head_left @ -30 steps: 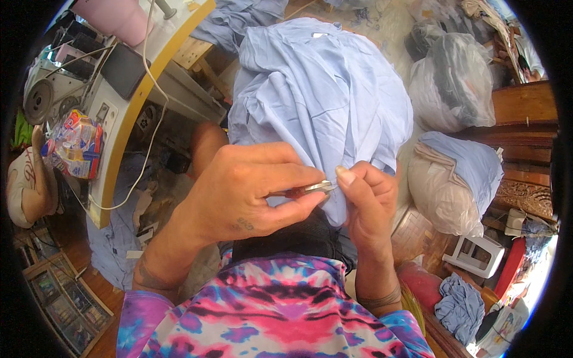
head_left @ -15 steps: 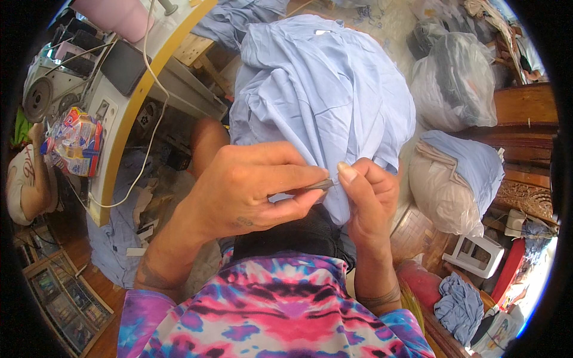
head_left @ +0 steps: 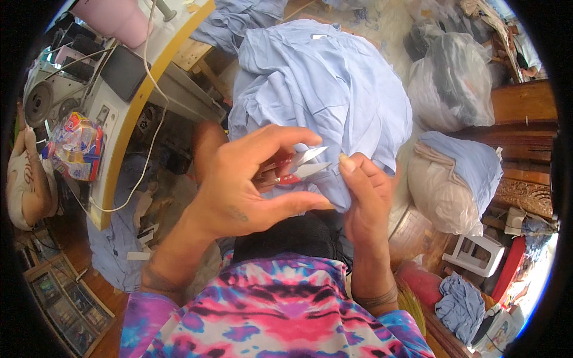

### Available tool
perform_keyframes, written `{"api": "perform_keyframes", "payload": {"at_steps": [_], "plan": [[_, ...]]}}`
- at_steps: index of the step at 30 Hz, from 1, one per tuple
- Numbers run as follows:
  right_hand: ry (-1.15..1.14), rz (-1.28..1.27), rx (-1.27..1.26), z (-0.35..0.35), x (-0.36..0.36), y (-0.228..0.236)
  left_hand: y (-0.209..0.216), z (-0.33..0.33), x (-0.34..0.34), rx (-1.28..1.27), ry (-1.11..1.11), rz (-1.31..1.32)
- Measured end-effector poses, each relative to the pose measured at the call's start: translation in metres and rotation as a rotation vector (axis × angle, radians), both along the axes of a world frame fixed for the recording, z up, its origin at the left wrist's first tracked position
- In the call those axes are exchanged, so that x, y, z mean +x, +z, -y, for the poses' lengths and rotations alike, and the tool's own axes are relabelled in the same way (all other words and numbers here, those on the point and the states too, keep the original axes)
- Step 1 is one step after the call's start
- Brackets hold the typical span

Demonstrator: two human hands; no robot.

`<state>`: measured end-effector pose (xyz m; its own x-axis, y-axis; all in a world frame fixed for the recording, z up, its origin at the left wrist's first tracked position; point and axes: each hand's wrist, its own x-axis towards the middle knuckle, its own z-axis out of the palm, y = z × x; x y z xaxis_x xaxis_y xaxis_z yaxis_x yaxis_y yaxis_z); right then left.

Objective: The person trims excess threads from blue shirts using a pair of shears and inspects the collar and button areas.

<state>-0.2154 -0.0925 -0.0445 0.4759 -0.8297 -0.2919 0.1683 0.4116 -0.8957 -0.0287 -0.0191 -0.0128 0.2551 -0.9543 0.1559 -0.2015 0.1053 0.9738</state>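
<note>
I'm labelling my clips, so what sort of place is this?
Probably a garment workshop: pale blue cloth lies bunched in front, the left hand holds red-and-silver snips, and a yellow-edged table carries what looks like a sewing machine's handwheel.

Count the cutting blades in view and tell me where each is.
2: the upper blade and lower blade of the red-handled snips in the left hand, spread apart. Others may be hidden in the clutter.
</note>
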Motion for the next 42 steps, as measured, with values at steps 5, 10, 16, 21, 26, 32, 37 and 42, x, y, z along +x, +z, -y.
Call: {"api": "perform_keyframes", "payload": {"at_steps": [5,10,16,21,26,32,37,42], "plan": [[0.051,0.014,0.025,-0.004,0.0,-0.002,-0.009,0.007,-0.003,-0.09,-0.072,0.18],[0.108,0.086,0.001,-0.008,-0.008,0.006,-0.01,0.006,0.004,-0.16,-0.107,0.338],[0.188,-0.115,-0.19,-0.01,-0.009,0.015,-0.005,0.007,0.012,-0.217,-0.189,0.528],[0.223,-0.166,-0.198,-0.006,-0.013,0.018,-0.005,0.004,0.012,-0.209,-0.197,0.603],[0.284,-0.33,-0.719,0.006,-0.01,0.02,-0.015,0.005,0.007,-0.039,-0.11,0.197],[0.219,-0.21,-0.547,-0.003,-0.002,0.004,-0.013,0.003,0.005,0.446,-0.113,-0.557],[0.267,0.069,-0.038,-0.009,-0.005,-0.001,-0.015,0.001,0.006,0.49,-0.106,-0.704],[0.19,0.199,-0.067,-0.01,0.001,-0.005,-0.022,-0.006,-0.003,0.224,-0.038,-0.566]]}}
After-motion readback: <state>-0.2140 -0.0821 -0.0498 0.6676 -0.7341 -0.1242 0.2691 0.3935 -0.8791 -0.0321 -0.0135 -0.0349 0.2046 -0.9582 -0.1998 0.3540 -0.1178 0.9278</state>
